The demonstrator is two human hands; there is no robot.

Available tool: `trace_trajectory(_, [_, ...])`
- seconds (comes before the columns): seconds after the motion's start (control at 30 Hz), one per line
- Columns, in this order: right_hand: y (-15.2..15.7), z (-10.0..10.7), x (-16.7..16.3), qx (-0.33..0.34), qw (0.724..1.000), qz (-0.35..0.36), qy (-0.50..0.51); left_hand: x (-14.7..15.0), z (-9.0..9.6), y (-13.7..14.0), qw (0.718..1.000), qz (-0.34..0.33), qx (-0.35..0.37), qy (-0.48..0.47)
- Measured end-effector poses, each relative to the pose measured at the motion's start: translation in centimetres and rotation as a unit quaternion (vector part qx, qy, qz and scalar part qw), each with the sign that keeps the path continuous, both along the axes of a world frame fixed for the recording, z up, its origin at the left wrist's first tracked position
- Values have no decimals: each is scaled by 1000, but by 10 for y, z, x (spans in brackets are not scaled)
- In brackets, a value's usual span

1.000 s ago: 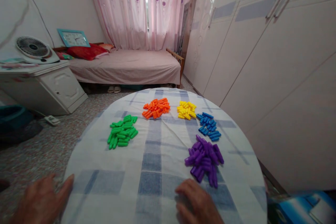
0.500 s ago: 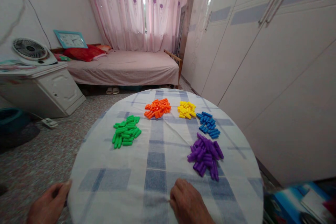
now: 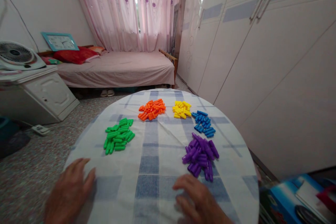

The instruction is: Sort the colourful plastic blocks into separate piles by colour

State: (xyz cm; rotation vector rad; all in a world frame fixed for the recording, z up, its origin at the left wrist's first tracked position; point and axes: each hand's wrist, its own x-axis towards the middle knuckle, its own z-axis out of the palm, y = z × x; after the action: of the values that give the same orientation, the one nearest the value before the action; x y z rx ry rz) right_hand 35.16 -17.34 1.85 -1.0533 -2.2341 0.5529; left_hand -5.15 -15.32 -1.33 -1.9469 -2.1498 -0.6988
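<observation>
Over the near left of the round table (image 3: 118, 168), my left hand (image 3: 69, 190) is open, its thumb apart from the fingers. A pile of small green plastic pieces (image 3: 119, 136) lies beyond it. My right hand (image 3: 198, 196) is open too, fingers bent and apart with nothing in them, just in front of a heap of purple pieces (image 3: 201, 155). Behind the purple heap lie blue pieces (image 3: 204, 123), then yellow pieces (image 3: 182, 109). Orange pieces (image 3: 152, 109) form a pile at the far middle. The pieces look like short tubes or caps.
A checked cloth covers the table. Tall white wardrobes (image 3: 262, 70) line the right side, with a blue box (image 3: 296, 199) at lower right. A bed (image 3: 120, 66) stands beyond. To the left are a cabinet (image 3: 49, 94) and a fan (image 3: 19, 56).
My left hand has risen from the table's left edge and come forward over the cloth, opening. My right hand's fingers have spread from a closed pose. The view has shifted slightly right.
</observation>
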Motion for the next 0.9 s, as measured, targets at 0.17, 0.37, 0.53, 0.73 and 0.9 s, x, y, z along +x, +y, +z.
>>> trace_trajectory(0.17, [51,18,58,44,947,-310,69,131,36,82,972,-229,-31,-46])
trace_trajectory(0.37, [85,-26,84,-40,896,-420,137,220,23,148,949,-308,-72,-23])
trace_trajectory(0.53, [88,-38,75,-79,892,-420,144,219,-2,156,941,-300,-106,-113])
trace_trajectory(0.73, [102,-38,46,-79,895,-406,170,205,3,155,826,-224,-87,-510])
trace_trajectory(0.9, [121,-37,-7,-104,907,-368,178,201,9,159,760,-153,-72,-628])
